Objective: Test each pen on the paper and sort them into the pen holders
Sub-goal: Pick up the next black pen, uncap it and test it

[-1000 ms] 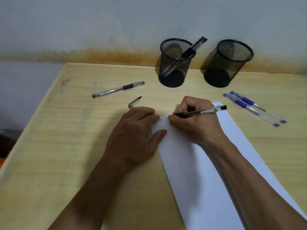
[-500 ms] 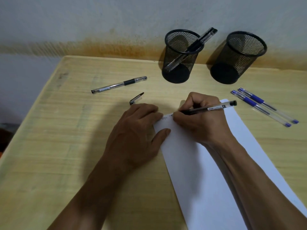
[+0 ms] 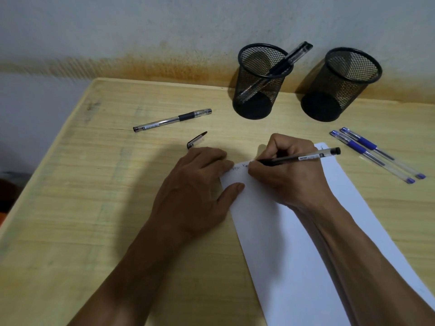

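Observation:
My right hand (image 3: 287,175) grips a black pen (image 3: 303,158) with its tip on the white paper (image 3: 289,255), beside a short line of scribbles near the paper's top edge. My left hand (image 3: 197,191) lies flat with fingers and thumb pressing the paper's top left corner. A loose black pen cap (image 3: 196,140) lies just beyond my left fingers. One capped black pen (image 3: 173,119) lies at the left. Two blue pens (image 3: 374,154) lie side by side at the right. The left mesh holder (image 3: 260,81) has one black pen (image 3: 286,63) leaning in it; the right mesh holder (image 3: 341,84) looks empty.
The wooden table (image 3: 94,208) stands against a stained wall (image 3: 164,38). Its left edge runs diagonally toward me. Both holders stand at the back edge by the wall.
My right hand has moved the pen tip slightly to the right along the paper, leaving more scribbles. My left hand stays on the paper. The view has shifted a little.

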A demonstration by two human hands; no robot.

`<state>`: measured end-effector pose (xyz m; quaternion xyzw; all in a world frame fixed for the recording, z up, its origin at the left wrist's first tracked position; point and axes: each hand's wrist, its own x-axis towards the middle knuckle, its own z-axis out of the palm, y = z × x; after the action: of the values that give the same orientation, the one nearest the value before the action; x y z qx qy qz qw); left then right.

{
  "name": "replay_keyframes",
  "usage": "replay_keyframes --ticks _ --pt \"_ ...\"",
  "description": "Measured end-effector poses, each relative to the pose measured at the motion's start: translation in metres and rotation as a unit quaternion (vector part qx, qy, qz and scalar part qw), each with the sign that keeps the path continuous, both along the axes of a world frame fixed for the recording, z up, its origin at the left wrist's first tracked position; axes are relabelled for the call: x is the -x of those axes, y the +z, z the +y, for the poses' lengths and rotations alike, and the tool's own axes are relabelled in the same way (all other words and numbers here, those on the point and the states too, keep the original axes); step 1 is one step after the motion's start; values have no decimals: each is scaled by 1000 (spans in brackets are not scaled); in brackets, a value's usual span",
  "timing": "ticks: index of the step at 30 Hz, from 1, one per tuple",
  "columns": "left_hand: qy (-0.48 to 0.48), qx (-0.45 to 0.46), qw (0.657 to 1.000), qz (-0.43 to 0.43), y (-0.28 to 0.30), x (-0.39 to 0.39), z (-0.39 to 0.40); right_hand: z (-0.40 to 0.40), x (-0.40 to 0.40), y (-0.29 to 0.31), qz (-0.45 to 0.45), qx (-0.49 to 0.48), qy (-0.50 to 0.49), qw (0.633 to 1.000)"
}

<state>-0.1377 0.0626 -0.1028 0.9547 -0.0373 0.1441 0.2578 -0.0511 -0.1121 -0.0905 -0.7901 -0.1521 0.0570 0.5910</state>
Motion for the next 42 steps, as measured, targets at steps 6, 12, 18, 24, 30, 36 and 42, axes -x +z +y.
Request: replay_keyframes --ticks 6,12,18,24,30,36,42 --pt "1 2 1000 -3 0 0 0 -1 1 5 0 3 -1 1000" --pt "3 0 1000 0 1 0 0 0 2 8 -3 13 -2 1000" --pt "4 1 1000 6 1 0 0 0 2 8 -3 19 -10 1000" --pt "4 -1 1000 12 1 0 -1 -1 2 5 3 -8 -13 1000" --pt "2 1 1000 12 2 0 -1 -2 3 6 -5 -2 -11 1000" --pt "4 -1 1000 18 2 0 -1 -4 2 4 -8 -7 -17 1000" --pt "4 -4 1000 20 2 0 0 -4 4 7 -12 2 -17 1000"
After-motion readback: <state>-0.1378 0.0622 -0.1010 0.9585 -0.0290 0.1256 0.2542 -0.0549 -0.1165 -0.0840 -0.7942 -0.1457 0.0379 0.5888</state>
